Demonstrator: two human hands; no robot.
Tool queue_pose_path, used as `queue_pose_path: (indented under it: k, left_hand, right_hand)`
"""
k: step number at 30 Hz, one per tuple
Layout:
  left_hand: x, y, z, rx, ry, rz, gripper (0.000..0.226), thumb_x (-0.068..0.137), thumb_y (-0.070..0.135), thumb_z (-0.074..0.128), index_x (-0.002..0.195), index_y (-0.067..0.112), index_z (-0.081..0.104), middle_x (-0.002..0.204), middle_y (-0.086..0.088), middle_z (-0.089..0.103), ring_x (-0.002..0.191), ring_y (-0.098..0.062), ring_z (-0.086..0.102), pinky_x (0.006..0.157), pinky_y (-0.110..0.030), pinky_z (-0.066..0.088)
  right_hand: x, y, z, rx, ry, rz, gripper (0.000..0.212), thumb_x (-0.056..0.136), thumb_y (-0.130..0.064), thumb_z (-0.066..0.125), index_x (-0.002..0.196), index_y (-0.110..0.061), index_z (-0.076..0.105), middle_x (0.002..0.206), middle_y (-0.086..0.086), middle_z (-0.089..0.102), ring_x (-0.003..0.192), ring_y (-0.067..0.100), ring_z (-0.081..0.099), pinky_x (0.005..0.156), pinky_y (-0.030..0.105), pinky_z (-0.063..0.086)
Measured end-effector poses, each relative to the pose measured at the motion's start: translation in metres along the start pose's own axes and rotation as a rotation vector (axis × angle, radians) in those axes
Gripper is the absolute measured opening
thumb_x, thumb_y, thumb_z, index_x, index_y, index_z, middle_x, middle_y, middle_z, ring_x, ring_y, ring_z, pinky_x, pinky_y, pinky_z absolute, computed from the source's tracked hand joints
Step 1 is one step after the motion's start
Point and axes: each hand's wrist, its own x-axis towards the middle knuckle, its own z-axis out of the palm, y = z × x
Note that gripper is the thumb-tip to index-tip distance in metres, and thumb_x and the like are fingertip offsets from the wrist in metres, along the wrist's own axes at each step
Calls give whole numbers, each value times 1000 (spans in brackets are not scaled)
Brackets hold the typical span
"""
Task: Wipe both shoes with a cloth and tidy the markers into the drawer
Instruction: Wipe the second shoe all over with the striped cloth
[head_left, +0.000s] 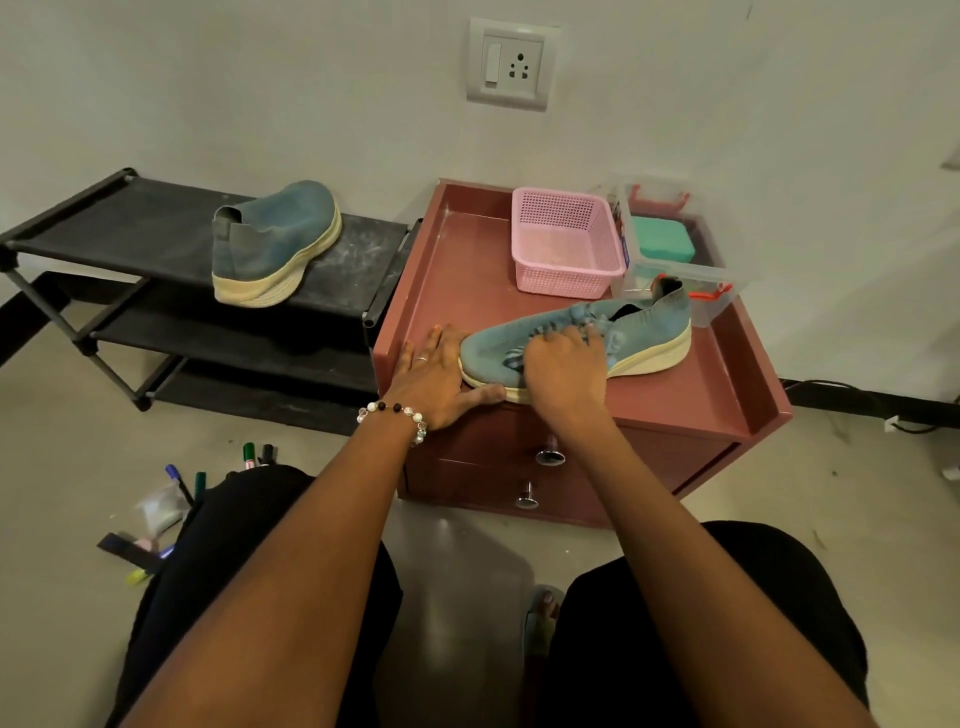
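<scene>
left hand (434, 371) flat, steadying shoe (644, 332) toe | right hand (563, 364) curled, pressing cloth (597, 332) | no readable writing

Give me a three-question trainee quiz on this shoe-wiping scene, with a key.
1. True or false: the second shoe sits on the black rack.
2. The left hand rests at the near shoe's: A) heel B) toe C) laces.
3. Where are the markers?

Key: 1 true. 2 B. 3 On the floor, left of the drawer unit; its drawers look closed.
</scene>
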Motion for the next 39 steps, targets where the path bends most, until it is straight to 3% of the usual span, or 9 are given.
queue_pose_path:
  k: [3, 7, 14, 17, 20, 25, 29, 35, 39]
  left_hand:
    - [-1, 1, -1, 78, -48, 2, 99, 82, 73, 38, 152, 19, -3, 160, -2, -11, 146, -17, -14, 116, -44, -11]
    - [-1, 2, -5, 167, -96, 23, 92, 85, 70, 34, 153, 22, -6, 159, -1, -17, 145, -18, -19, 116, -44, -11]
    - [3, 6, -18, -9, -74, 2, 99, 78, 71, 52, 151, 22, 7, 158, -5, 13, 146, -23, 8, 117, -50, 6]
    - [8, 11, -27, -28, -150, -29, 98, 78, 65, 59, 150, 21, 9, 152, -7, 26, 140, -27, 25, 114, -48, 22]
    - [16, 18, -35, -49, -212, -70, 101, 75, 64, 63, 148, 15, 13, 149, -13, 32, 134, -32, 35, 109, -48, 32]
    - [18, 41, -49, 178, -133, 77, 100, 89, 57, 50, 151, 5, -7, 159, -13, -8, 147, -29, -5, 118, -46, 5]
    - [19, 39, -35, 269, -225, 109, 107, 85, 64, 48, 149, 6, -14, 158, -13, -13, 146, -28, -11, 119, -47, 4]
    - [11, 39, -26, 283, -136, 88, 109, 81, 68, 51, 151, 7, -6, 159, -7, -14, 147, -26, -10, 118, -52, 0]
    - [10, 39, -22, 259, -121, 52, 117, 76, 74, 50, 150, 14, -16, 159, -5, -13, 147, -26, -9, 116, -55, -1]
  right_hand:
    - [-3, -13, 3, 330, -47, -134, 35, 83, -15, 54, 117, -12, 62, 112, 14, 66, 107, 33, 57, 93, 38, 40]
    - [1, -14, 5, 700, -120, -163, 55, 77, -1, 53, 128, -20, 58, 124, 11, 63, 117, 31, 54, 99, 37, 41]
    - [13, 19, 10, 170, -29, 57, 38, 86, -11, 51, 119, -25, 63, 112, 6, 66, 117, 23, 54, 116, 53, 2]
    - [11, 32, -1, 436, 40, 137, 45, 83, -4, 48, 123, -21, 61, 114, 10, 66, 115, 29, 54, 114, 49, 19]
    - [9, 46, -18, 851, 239, 273, 46, 76, 7, 44, 113, -10, 64, 105, 14, 68, 103, 35, 58, 91, 45, 46]
    - [-3, 64, -32, 1069, 471, 540, 54, 72, 9, 41, 120, -7, 61, 113, 10, 65, 109, 27, 57, 92, 34, 50]
    - [-7, 57, -32, 1042, 596, 500, 54, 71, 13, 45, 118, -7, 62, 109, 2, 66, 103, 12, 58, 91, 27, 50]
    - [-12, 9, 2, 521, -20, -48, 43, 80, -24, 67, 122, -20, 58, 116, 6, 65, 111, 27, 55, 96, 39, 42]
    - [-7, 14, 11, 379, -82, -148, 46, 84, -36, 61, 129, -30, 53, 127, 1, 60, 123, 22, 48, 108, 40, 26]
